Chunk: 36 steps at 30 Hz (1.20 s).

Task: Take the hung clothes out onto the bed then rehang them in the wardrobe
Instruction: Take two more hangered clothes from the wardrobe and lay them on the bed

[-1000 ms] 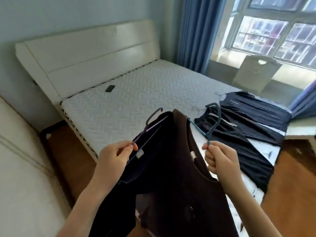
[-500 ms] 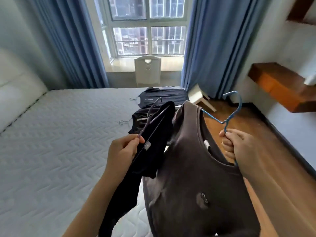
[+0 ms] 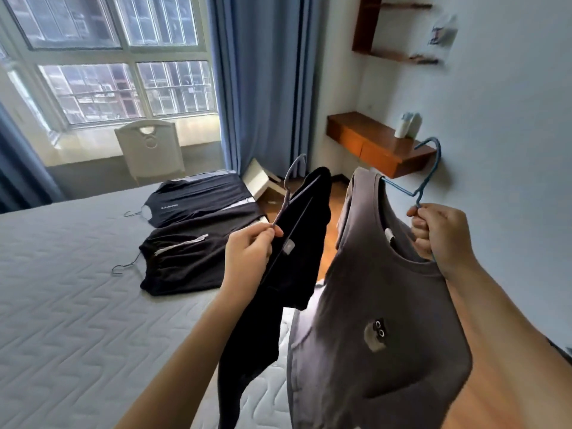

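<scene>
My left hand (image 3: 247, 258) pinches a grey hanger (image 3: 291, 184) that carries a black garment (image 3: 278, 292), held up over the bed's right edge. My right hand (image 3: 439, 233) grips a blue hanger (image 3: 428, 168) with a grey T-shirt (image 3: 371, 320) that has a small owl patch. Two black garments lie flat on the white mattress (image 3: 77, 305): one nearer (image 3: 192, 258) and one farther with white lettering (image 3: 198, 202), each with its hanger hook sticking out to the left. The wardrobe is out of view.
A white chair (image 3: 148, 150) stands under the window, with blue curtains (image 3: 263, 88) beside it. A wooden wall shelf (image 3: 377, 144) with a white container sits on the right wall. A white box (image 3: 260, 181) lies on the wooden floor by the bed.
The view has swung right, from the headboard to the window and the right wall. Both hands still hold their hangers, now raised a little higher with the garments apart.
</scene>
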### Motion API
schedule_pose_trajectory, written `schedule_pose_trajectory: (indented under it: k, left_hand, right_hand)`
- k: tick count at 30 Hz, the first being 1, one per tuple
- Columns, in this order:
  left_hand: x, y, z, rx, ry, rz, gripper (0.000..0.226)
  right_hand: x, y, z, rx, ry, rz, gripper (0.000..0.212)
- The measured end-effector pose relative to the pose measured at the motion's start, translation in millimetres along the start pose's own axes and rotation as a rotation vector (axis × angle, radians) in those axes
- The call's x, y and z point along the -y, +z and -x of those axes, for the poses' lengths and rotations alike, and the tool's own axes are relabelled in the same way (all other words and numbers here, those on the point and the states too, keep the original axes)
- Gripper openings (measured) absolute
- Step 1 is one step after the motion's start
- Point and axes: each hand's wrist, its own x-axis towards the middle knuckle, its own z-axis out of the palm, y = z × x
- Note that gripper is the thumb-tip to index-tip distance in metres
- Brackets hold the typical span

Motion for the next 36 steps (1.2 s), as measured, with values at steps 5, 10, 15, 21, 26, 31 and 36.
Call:
schedule_pose_trajectory:
  k: [5,10,15,21,26,31,36]
  left_hand:
    - [8,35,-29,-0.039,-0.011,0.052,0.023]
    - [21,45,-48,-0.127,-0.045,0.117,0.025]
    - [45,29,-52,-0.274,-0.107,0.137,0.026]
    - [84,-43,-31,-0.465,-0.17,0.071,0.026]
    - [127,-147,9,-0.632,-0.22,0.025,0.027]
    - [201,-274,58,-0.71,-0.293,-0.007,0.026]
    - [302,-410,104,-0.869,-0.411,-0.125,0.027]
  right_hand:
    - [11,-18,-40,-0.017,-0.077,0.067,0.024]
    - [18,-3,-73,0.053,-0.114,0.101,0.026]
    - [-18,39,-84,0.217,-0.106,0.175,0.027]
    - [-122,109,-58,0.351,-0.141,0.358,0.025]
    - [-210,191,8,0.396,-0.182,0.486,0.028]
    - [-309,285,91,0.451,-0.153,0.564,0.029]
    - [-400,382,175,0.514,-0.089,0.623,0.024]
